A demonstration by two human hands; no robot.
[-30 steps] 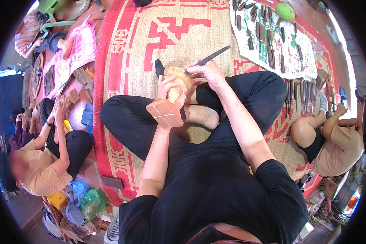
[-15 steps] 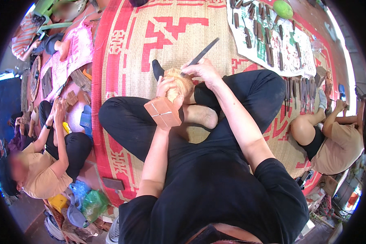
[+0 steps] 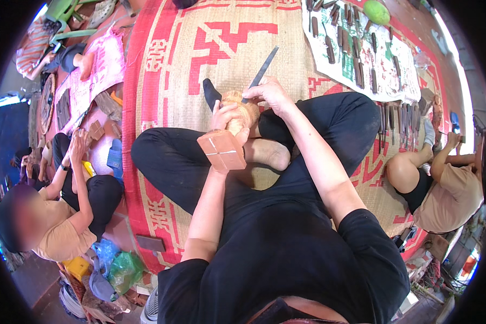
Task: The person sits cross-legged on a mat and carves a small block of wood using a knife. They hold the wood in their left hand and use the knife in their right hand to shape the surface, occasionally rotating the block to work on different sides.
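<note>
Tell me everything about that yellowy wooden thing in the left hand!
The golden-brown, rounded carved wooden piece has a grainy look and a flat, reddish-brown block base marked with crossing pale lines. It tilts above the crossed legs, base end nearer. The bare left hand grips it; the slim dark tool in the bare right hand seems to touch its far end.
</note>
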